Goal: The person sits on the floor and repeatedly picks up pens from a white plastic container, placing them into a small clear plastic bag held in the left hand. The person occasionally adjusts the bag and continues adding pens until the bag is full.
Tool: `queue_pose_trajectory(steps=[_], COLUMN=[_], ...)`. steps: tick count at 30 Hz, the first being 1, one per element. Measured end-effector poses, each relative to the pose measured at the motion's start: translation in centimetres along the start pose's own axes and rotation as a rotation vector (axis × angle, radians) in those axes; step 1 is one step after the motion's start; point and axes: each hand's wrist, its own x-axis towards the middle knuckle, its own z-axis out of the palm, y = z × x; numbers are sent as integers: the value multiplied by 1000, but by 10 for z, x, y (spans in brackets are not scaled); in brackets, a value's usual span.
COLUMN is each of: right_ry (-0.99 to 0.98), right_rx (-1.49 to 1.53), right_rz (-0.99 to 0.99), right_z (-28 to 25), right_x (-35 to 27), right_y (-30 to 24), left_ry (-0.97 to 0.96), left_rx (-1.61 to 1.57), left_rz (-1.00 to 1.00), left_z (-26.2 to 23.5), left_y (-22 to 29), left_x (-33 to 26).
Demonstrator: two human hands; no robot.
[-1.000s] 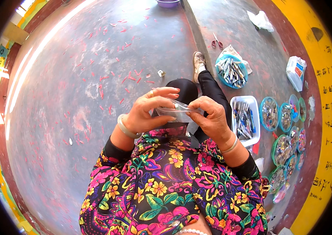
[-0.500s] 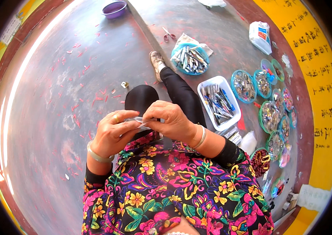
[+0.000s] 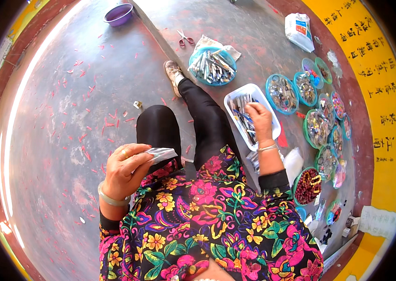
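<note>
Above my bent knee, my left hand pinches a small clear plastic bag between thumb and fingers. The bag points to the right and looks flat; whether anything is inside cannot be made out. My right hand is over the white plastic bin, its fingers curled down at the contents. In the bin lie many slender pen-like pieces, silver, dark and blue. The right fingertips are bent together, and what they hold, if anything, is too small to tell.
A blue round basket of similar slender pieces stands beyond my foot. Red-handled scissors and a purple basin lie farther off. Several round baskets of small goods stand right, near a basket of dark red beads. Red scraps litter the floor.
My right hand has let go of the plastic bag and moved right to the white bin. My left hand keeps the bag, slightly lower. The view has shifted a little.
</note>
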Motion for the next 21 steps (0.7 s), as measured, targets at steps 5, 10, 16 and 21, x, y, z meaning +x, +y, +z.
queue_pose_trajectory(steps=[5, 10, 16, 21], right_ry=[229, 276, 20, -71], right_rx=[-50, -199, -764, -1083], right_rz=[301, 563, -50, -38], right_z=[-88, -119, -67, -36], right_x=[-5, -26, -32, -28], right_y=[107, 176, 177, 164], left_ry=[0, -33, -48, -43], left_rx=[-12, -11, -13, -5], left_rz=[-17, -52, -86, -92], left_z=[3, 3, 5, 4], left_y=[3, 7, 9, 10], left_x=[1, 1, 0, 0])
